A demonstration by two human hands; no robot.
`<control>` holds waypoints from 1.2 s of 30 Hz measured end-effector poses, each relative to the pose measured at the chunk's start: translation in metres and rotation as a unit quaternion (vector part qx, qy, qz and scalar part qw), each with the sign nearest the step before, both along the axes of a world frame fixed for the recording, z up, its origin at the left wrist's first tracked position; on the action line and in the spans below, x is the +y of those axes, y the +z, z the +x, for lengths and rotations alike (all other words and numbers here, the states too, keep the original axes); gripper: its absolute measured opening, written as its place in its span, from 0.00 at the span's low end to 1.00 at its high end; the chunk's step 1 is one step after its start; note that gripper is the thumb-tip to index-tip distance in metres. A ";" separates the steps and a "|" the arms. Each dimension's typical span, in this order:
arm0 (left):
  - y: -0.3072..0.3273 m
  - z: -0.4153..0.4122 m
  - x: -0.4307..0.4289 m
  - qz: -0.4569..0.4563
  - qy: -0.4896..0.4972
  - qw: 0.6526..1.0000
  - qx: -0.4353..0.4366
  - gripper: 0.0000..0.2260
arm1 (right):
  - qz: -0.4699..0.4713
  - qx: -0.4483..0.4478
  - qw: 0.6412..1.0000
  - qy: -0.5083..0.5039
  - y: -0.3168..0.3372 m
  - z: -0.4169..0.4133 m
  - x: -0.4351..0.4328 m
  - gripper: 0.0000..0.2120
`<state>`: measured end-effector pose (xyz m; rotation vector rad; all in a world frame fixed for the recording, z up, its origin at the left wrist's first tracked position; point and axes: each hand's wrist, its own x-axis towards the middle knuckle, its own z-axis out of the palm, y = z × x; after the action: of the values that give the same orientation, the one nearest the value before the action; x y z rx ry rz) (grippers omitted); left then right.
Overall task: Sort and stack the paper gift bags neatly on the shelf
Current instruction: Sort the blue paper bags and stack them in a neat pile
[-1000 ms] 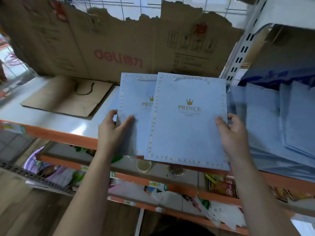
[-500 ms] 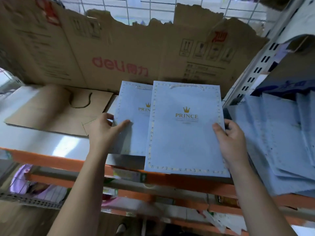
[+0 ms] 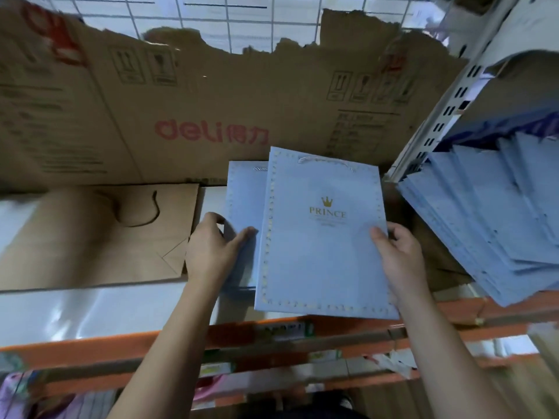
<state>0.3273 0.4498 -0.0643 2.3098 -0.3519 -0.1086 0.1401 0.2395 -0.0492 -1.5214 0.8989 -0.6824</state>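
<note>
White shelf (image 3: pixel 90 313) board with an orange front rail fills the lower half of the frame. Behind it a torn sheet of brown cardboard (image 3: pixel 211 95) with red "deli" print stands against a wire grid (image 3: pixel 242 22).

At centre left a brown paper bag (image 3: pixel 90 237) lies flat on the shelf, its dark cord handle looped on top.

In the middle are two pale blue gift bags with a dotted border. The front blue bag (image 3: pixel 320 255), marked with a gold crown and "PRINCE", overlaps the right part of the rear blue bag (image 3: pixel 245 201), and its lower edge reaches almost to the orange rail. Whether it lies fully on the board cannot be told.

The left hand (image 3: pixel 208 252) grips the rear blue bag at its left edge, thumb laid across the face and fingers curled round the side. The right hand (image 3: pixel 399 258) holds the front blue bag at its right edge, thumb on top and fingers tucked beneath.

At the right of the frame, beyond a slotted grey upright (image 3: pixel 447 110), a slanting stack of blue bags (image 3: pixel 490 222) fans out on the next bay.
</note>
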 end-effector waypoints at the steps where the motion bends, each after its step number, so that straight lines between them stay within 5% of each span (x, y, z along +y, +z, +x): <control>1: 0.000 0.001 -0.001 -0.003 -0.007 1.000 -0.002 0.26 | 0.001 0.004 1.000 -0.002 0.001 0.000 0.003 0.07; 8: -0.005 0.009 0.027 -0.047 -0.047 0.996 -0.066 0.11 | -0.024 0.009 1.000 0.014 0.024 0.030 0.015 0.11; 14: -0.012 0.004 0.057 -0.061 -0.064 0.992 -0.093 0.12 | -0.035 0.048 0.996 0.074 0.022 0.067 0.021 0.10; 25: -0.018 -0.013 0.059 -0.059 -0.075 0.990 -0.103 0.14 | -0.292 0.215 0.931 0.036 -0.004 0.059 0.024 0.18; 31: -0.014 -0.019 0.056 -0.060 -0.108 0.989 -0.084 0.18 | -0.216 0.166 0.956 0.111 -0.002 0.027 0.033 0.22; 36: -0.011 -0.026 0.043 -0.070 -0.161 0.982 -0.073 0.22 | -0.172 0.184 0.945 0.210 0.006 0.002 0.046 0.37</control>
<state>0.3015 0.4925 -0.0752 2.1108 -0.7839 -0.0728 0.1424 0.2856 -0.0431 -2.1240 0.7085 -0.2492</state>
